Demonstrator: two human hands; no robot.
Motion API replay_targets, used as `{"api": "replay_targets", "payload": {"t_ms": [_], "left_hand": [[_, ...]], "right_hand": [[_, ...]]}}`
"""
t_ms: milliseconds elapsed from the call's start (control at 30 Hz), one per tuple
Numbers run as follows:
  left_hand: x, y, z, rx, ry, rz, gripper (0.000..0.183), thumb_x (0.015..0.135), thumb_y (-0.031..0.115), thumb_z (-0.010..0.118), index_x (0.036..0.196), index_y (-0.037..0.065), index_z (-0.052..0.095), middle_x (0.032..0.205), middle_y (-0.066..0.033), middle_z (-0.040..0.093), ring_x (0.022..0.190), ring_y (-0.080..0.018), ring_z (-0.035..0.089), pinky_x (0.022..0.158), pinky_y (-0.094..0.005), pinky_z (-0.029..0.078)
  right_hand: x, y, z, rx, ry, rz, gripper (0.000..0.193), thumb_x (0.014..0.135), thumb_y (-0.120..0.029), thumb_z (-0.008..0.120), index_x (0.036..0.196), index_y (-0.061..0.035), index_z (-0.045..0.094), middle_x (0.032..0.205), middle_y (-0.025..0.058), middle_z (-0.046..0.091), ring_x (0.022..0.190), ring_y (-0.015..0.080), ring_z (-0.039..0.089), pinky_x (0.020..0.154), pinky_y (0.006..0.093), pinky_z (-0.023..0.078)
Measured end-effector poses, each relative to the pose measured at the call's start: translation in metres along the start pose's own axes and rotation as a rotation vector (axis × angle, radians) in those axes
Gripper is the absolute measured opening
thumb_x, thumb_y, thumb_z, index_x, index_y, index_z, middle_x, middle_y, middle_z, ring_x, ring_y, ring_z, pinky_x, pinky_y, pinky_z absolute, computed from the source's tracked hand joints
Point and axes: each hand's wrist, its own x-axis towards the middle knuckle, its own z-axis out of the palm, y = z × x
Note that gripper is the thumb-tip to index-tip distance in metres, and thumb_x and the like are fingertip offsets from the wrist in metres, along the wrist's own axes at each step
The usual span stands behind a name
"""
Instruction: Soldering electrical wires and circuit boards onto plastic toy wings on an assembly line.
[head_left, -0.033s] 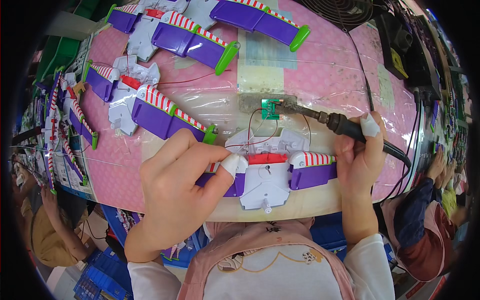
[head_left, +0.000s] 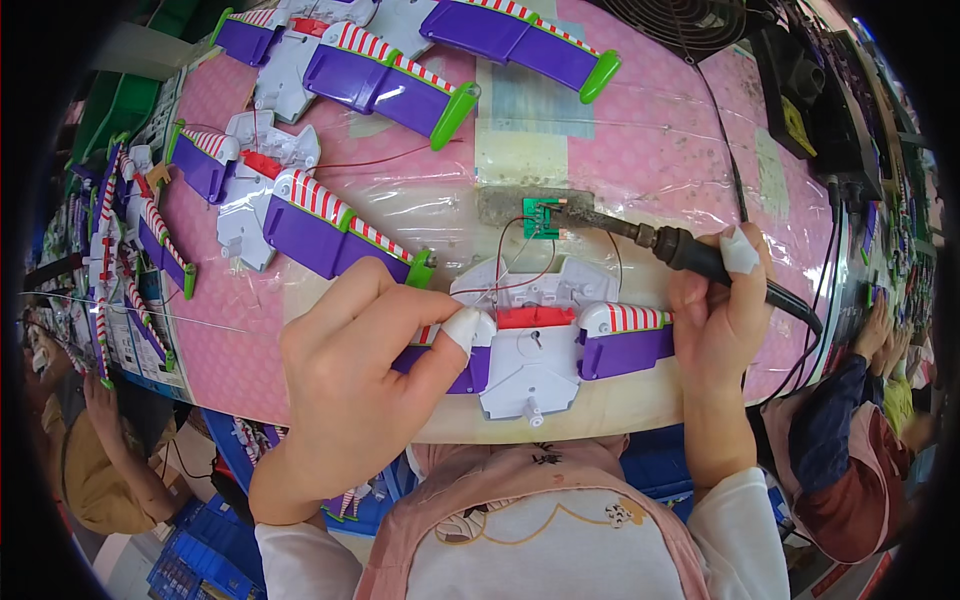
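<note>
A white toy wing pack (head_left: 530, 370) with purple wings and red-and-white striped edges lies before me at the table's near edge. Thin red and dark wires run from it to a small green circuit board (head_left: 541, 222) on a dark, stained strip. My left hand (head_left: 370, 370) is closed over the pack's left wing, thumb and forefinger pinching a thin wire (head_left: 507, 272). In my right hand (head_left: 722, 300) is a soldering iron (head_left: 690, 250), its tip touching or just over the board's upper right part. Both hands have white tape on fingers.
More purple-winged packs (head_left: 330, 230) lie at the left and back of the pink table cover (head_left: 390, 190). A round fan grille (head_left: 685, 20) and a dark soldering stand (head_left: 795, 90) stand at the back right. The iron's cable (head_left: 800, 310) loops at right. Other people work on both sides.
</note>
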Motion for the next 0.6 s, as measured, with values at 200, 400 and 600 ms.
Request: {"api": "replay_targets", "payload": {"t_ms": [200,400,600], "left_hand": [[-0.0017,-0.0013,0.0027,-0.032,0.02,-0.043,0.009,0.067,0.002,0.07,0.073,0.001,0.063,0.061,-0.0041,0.047,0.051,-0.0117,0.047,0.045,-0.0241,0.035],[-0.0019,0.0005,0.0034,-0.042,0.014,-0.077,0.008,0.067,0.002,0.07,0.073,0.001,0.064,0.06,-0.0032,0.046,0.051,-0.0103,0.043,0.046,-0.0231,0.033],[-0.0018,0.001,0.0047,-0.044,0.019,-0.078,0.008,0.067,0.002,0.069,0.073,0.001,0.064,0.06,-0.0033,0.045,0.051,-0.0105,0.043,0.046,-0.0233,0.033]], "right_hand": [[-0.0012,-0.0001,0.0014,-0.027,0.012,0.011,0.026,0.087,-0.017,0.05,0.066,-0.0064,0.04,0.05,0.0042,0.045,0.037,0.0069,0.031,0.037,0.0223,0.025],[-0.0005,-0.0019,0.0033,0.015,0.04,0.02,0.026,0.088,-0.016,0.049,0.065,-0.0062,0.04,0.049,0.004,0.045,0.037,0.0069,0.032,0.037,0.0223,0.025],[0.0008,-0.0003,-0.0012,-0.006,0.011,0.035,0.026,0.088,-0.016,0.049,0.066,-0.0062,0.04,0.05,0.0044,0.045,0.037,0.0067,0.032,0.037,0.0223,0.025]]}}
